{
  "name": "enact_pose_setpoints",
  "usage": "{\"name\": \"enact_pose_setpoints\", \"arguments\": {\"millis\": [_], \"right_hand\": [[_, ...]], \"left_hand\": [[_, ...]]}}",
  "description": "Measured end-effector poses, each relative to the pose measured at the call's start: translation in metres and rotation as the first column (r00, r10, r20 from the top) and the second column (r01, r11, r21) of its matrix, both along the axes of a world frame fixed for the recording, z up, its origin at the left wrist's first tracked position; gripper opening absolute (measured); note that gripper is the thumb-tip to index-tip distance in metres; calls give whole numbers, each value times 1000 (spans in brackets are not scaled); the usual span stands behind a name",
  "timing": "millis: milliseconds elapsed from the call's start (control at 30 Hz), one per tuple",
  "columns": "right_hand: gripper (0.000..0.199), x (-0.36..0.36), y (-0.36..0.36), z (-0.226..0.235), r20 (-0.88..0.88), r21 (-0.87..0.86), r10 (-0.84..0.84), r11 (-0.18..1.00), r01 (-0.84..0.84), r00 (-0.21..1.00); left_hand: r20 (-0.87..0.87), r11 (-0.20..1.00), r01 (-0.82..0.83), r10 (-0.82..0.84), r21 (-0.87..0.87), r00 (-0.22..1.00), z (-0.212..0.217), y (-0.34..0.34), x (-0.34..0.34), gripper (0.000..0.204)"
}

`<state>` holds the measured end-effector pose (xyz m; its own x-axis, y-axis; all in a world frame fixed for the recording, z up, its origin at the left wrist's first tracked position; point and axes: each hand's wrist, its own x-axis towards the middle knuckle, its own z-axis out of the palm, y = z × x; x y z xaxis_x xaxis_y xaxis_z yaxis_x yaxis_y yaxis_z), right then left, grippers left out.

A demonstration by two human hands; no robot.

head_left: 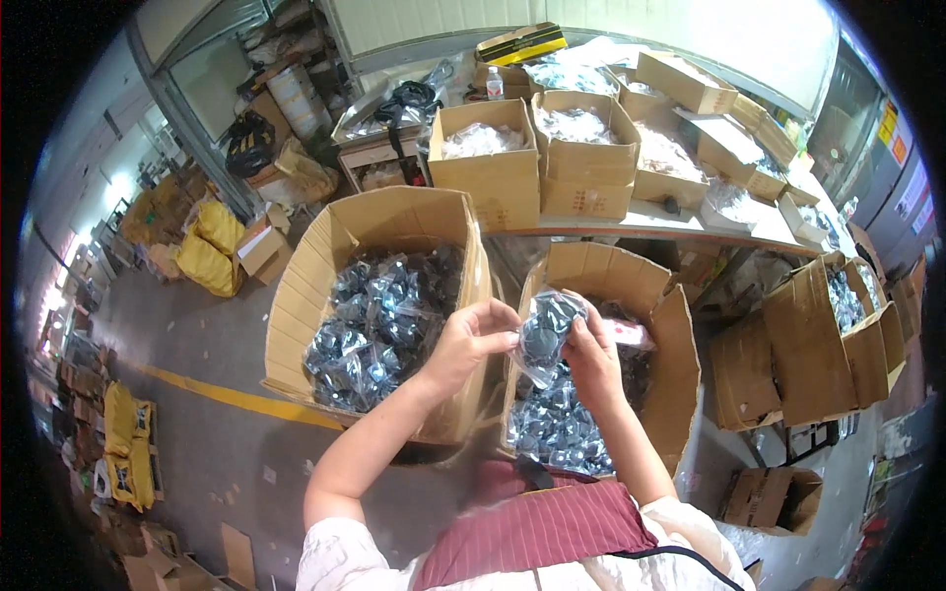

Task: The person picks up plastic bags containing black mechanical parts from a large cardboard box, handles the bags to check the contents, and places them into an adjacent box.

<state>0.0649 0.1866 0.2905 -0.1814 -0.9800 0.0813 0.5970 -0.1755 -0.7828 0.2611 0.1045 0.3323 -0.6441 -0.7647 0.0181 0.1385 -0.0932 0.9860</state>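
Between my two hands is a clear plastic bag (547, 327) with dark, rounded items inside. My left hand (475, 340) pinches the bag's left edge between thumb and fingers. On the other side, my right hand (591, 357) grips the bag with the thumb on top. Below it stands an open cardboard box (678, 369) holding many similar bagged dark pieces (557, 426). A pink-and-white packet (628, 333) lies in that box, beside my right hand. To the left, a second open box (296, 325) is filled with more bagged dark pieces (379, 320).
Beyond the boxes, a long table (641, 219) carries several cartons (588, 175) of clear bags and a plastic bottle (495, 84). Stacked cartons (793, 340) stand at right, above an open box (774, 499). Yellow sacks (212, 246) and a yellow floor line (232, 394) are at left.
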Motion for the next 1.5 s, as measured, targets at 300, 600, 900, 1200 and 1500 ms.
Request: {"name": "enact_pose_setpoints", "arguments": {"millis": [300,600,900,1200,1500], "right_hand": [[32,2,6,8,89,-38,-135,990,139,987],[29,-1,18,15,54,-51,-158,986,161,986],[18,-13,26,18,-63,-135,-165,979,155,984],[31,-22,30,16,-62,-38,-77,996,75,995],[27,-15,36,15,-89,-139,-144,982,131,986]], "left_hand": [[92,980,119,-134,160,987,11,7,-8,49],[95,991,124,-129,55,987,10,9,-1,66],[-6,953,241,-244,185,970,27,16,-1,61],[101,949,222,-249,221,963,49,34,-4,52],[53,943,199,-220,266,974,57,53,-14,48]]}}
